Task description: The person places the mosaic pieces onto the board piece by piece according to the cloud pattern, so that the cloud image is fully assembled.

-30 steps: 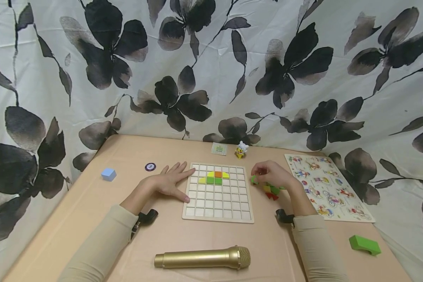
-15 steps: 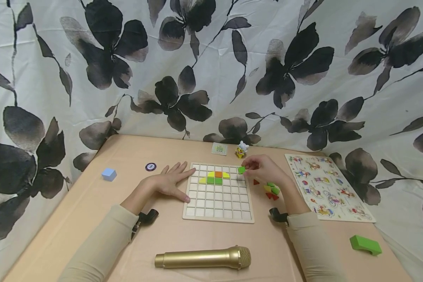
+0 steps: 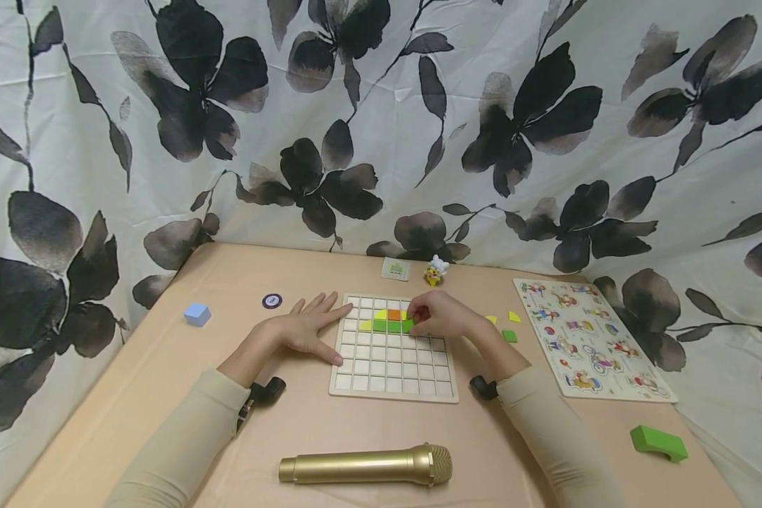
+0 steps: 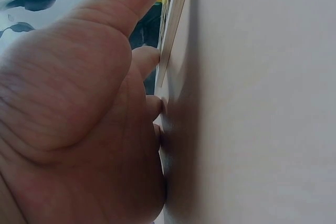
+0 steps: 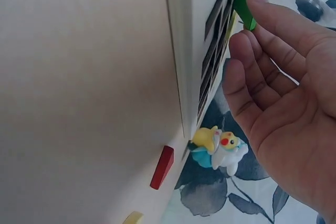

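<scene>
Green tile (image 5: 243, 10): pinched by my right hand (image 3: 443, 315), at the gridded board (image 3: 392, 367)
Left hand (image 3: 300, 333): fingers spread wide, gripping nothing, touching the board's left edge

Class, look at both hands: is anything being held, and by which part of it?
The right hand pinches a green piece by its hand-side edge. The left hand, spread against the board, holds nothing.

There are two hands (image 3: 301, 333) (image 3: 444, 315), two boards (image 3: 392, 353) (image 3: 593, 339) (one gridded), one microphone (image 3: 365, 466), one figurine (image 3: 435, 269), one blue cube (image 3: 197, 315).
</scene>
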The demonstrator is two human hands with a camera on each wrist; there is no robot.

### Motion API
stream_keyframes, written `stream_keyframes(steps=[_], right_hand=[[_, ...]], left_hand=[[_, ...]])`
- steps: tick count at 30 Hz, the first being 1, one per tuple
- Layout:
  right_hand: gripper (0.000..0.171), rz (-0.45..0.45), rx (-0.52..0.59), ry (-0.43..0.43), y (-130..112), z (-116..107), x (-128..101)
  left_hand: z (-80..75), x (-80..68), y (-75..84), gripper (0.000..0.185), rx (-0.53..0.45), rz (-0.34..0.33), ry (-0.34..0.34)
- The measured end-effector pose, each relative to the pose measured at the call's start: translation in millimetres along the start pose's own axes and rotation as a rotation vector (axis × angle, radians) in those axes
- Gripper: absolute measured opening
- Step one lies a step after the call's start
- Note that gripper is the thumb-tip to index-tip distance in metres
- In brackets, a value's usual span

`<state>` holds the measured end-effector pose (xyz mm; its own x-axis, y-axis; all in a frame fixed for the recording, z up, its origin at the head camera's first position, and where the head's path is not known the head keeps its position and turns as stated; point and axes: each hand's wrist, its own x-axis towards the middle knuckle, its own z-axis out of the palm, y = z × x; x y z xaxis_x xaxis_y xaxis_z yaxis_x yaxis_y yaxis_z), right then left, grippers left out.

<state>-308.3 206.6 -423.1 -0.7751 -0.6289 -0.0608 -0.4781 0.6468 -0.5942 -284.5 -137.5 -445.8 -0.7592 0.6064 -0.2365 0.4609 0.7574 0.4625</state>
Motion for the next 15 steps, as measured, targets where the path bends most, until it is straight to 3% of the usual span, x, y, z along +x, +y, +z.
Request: stream_keyframes(steps=[8, 15], right_hand=[[0.032, 0.038, -0.052, 0.009, -3, -1, -4], [0.046, 0.048, -0.032, 0.183, -5, -24, -33]], left_hand=[[-0.6, -1.5, 1.0, 0.116, 0.000, 0.000, 0.001], [-1.8, -2.5, 1.5, 0.116, -0.001, 0.008, -0.003]])
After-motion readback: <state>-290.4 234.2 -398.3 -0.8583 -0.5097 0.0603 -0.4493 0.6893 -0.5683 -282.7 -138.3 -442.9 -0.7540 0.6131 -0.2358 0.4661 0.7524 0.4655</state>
